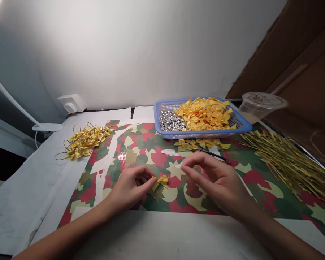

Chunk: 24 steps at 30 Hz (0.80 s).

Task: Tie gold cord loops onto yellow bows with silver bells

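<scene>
My left hand [132,186] pinches a small yellow satin bow [160,181] between thumb and fingertips, over a sheet of red, green and cream patterned paper [158,157]. My right hand [215,178] hangs just to the right of the bow, fingers apart and holding nothing I can see. Beyond its fingertips lies a thin black-handled tool [212,154], next to a row of loose yellow bows [197,144]. A blue plastic basket [203,134] holds a heap of yellow satin pieces [204,113] and silver beads [170,121].
A tangle of yellow bows with gold loops [83,142] lies on white sheeting at the left. A bundle of gold twist ties [284,162] spreads at the right. Behind stand a clear plastic cup [258,104], a wall socket [72,103] and a white lamp arm [21,101].
</scene>
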{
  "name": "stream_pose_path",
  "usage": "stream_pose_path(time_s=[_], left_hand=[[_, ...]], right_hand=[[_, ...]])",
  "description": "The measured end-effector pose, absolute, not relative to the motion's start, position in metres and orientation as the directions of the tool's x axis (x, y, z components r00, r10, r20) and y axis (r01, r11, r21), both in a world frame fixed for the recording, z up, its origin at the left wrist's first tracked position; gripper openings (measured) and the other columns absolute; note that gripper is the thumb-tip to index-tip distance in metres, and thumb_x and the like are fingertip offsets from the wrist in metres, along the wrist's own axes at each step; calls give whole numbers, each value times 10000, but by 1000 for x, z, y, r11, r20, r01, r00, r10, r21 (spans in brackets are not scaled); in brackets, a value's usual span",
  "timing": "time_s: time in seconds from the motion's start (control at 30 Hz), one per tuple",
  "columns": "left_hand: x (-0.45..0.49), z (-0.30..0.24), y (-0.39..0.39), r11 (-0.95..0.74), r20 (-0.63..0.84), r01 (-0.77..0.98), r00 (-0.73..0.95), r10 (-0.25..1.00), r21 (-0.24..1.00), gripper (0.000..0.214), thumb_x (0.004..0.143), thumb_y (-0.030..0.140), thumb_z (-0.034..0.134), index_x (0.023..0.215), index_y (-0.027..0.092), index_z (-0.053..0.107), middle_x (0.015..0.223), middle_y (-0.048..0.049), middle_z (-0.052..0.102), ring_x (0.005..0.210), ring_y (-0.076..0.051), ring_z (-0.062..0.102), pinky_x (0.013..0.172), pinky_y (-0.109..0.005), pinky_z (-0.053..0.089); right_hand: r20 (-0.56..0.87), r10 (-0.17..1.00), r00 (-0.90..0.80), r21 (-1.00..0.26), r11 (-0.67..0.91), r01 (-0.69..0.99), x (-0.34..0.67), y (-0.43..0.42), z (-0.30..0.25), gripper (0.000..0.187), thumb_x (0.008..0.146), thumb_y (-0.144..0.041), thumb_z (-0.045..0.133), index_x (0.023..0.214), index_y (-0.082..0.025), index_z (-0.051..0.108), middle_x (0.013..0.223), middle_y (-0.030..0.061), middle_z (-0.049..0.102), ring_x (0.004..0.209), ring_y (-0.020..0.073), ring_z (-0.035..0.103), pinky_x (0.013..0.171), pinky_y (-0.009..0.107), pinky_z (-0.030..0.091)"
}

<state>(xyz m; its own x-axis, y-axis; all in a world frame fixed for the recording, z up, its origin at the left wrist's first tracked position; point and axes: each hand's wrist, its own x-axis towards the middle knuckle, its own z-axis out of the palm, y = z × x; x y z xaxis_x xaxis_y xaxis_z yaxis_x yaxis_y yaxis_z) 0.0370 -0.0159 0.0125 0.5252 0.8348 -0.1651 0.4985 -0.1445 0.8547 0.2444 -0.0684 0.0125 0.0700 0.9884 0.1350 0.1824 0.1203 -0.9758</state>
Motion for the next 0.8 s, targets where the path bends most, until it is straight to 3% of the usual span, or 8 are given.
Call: stream_pose_path(time_s=[0.17, 0.3, 0.5, 0.67, 0.8], left_hand=[[37, 12, -18, -141, -169, 492, 533, 829, 859, 193, 838, 318, 539, 713, 172, 559, 542, 41, 523, 410, -68, 459, 391, -182, 334], [37, 10, -20, -292, -47, 536, 530, 847, 792, 125, 842, 299, 549, 807, 180, 568, 539, 61, 442, 424, -77, 408, 408, -197, 320], [37, 15, -30, -577, 313, 465, 528, 790, 672, 143, 833, 311, 615, 908, 189, 621, 794, -19, 561, 605, -111, 462, 527, -229, 398], [41, 16, -37, -650, 399, 379, 556, 729, 659, 163, 807, 315, 668, 913, 193, 648, 744, -14, 572, 637, -129, 518, 527, -232, 419], [44, 13, -38, -636, 385, 361, 562, 732, 682, 91, 844, 250, 620, 791, 180, 643, 697, -2, 558, 582, -105, 496, 513, -215, 420]], right_hand=[[324, 902, 287, -943, 283, 175, 251, -64, 16, 159, 825, -386, 625, 759, -243, 600, 862, 29, 602, 857, 177, 591, 756, 281, 509], [197, 955, 221, -980, 183, 80, 252, -61, 14, 229, 792, -441, 643, 714, -230, 603, 924, 40, 613, 892, 186, 591, 728, 273, 500], [-46, 996, 79, -999, -44, -28, 237, -64, 8, 273, 774, -493, 628, 739, -224, 597, 1030, 40, 609, 727, 150, 593, 526, 240, 467], [-21, 999, -30, -998, -23, -56, 222, -67, 6, 280, 765, -487, 630, 704, -217, 587, 927, 48, 607, 785, 170, 597, 620, 255, 491], [-15, 997, -75, -998, -19, -53, 215, -70, 1, 256, 799, -461, 602, 747, -210, 598, 961, 55, 596, 817, 164, 584, 687, 271, 491]])
